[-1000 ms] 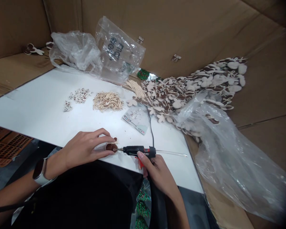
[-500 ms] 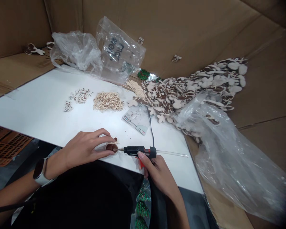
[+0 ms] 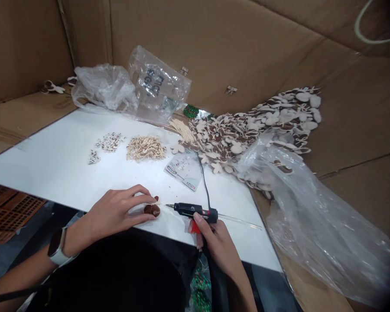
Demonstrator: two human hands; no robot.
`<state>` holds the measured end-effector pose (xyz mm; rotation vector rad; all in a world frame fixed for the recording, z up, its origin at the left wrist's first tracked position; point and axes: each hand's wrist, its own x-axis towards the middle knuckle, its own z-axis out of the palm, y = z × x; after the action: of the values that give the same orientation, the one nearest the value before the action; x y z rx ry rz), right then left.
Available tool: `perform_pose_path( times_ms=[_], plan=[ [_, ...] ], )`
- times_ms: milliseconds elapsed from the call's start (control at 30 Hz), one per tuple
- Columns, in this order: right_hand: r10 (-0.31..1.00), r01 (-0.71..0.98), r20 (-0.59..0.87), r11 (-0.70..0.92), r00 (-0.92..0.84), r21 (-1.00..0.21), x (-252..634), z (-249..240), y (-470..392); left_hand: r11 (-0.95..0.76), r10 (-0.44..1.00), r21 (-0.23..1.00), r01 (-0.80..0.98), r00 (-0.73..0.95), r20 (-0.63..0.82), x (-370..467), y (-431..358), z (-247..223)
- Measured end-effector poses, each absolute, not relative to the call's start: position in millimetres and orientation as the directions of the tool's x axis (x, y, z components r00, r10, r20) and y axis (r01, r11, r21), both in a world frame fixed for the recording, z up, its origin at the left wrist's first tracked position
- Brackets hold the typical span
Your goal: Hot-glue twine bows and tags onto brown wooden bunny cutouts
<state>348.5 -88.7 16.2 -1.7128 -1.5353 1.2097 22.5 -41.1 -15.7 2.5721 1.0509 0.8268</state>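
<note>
My right hand is closed around a black hot glue gun with a red trigger and a clear glue stick out of its back end. Its nozzle points left, a little away from a small brown felt piece on the white tabletop. My left hand, with a watch on the wrist, holds that felt piece between thumb and fingers. Beside it, at the fingertips, are a pale cord and a smaller brown bit. The fingers partly hide the piece.
On the white table lie a pile of cream loops, small white-and-brown tags and a printed card. A heap of brown and white felt figures fills the right rear. Clear plastic bags lie by it; cardboard walls surround.
The glue gun has drawn back to the right, its nozzle now apart from the felt piece. My left hand keeps its hold. The whole view has shifted slightly.
</note>
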Motion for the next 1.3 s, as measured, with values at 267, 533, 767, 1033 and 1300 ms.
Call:
perform_pose_path(
  times_ms=[267, 533, 767, 1033, 1300],
  plan=[
    [0.986, 0.457, -0.163, -0.135, -0.021, -0.879, 350, -1, -90, -0.693, 0.72, 0.429, 0.58, 0.594, 0.359, 24, -40, -20],
    [0.991, 0.478, -0.135, -0.112, -0.013, -0.871, 353, -7, -90, -0.5, 0.861, 0.466, 0.73, 0.364, 0.354, -15, -19, -11],
    [0.993, 0.468, -0.113, -0.094, -0.013, -0.879, 349, 2, -90, -0.172, 0.943, 0.289, 0.942, 0.073, 0.325, -86, 24, 12],
    [0.986, 0.439, -0.162, -0.158, 0.029, -0.885, 346, 8, -90, -0.132, 0.959, 0.17, 0.977, 0.082, 0.272, -94, 72, 24],
    [0.983, 0.402, -0.182, -0.176, 0.024, -0.899, 347, 7, -89, -0.171, 0.973, 0.088, 0.981, 0.154, 0.172, -73, 145, 36]
  ],
)
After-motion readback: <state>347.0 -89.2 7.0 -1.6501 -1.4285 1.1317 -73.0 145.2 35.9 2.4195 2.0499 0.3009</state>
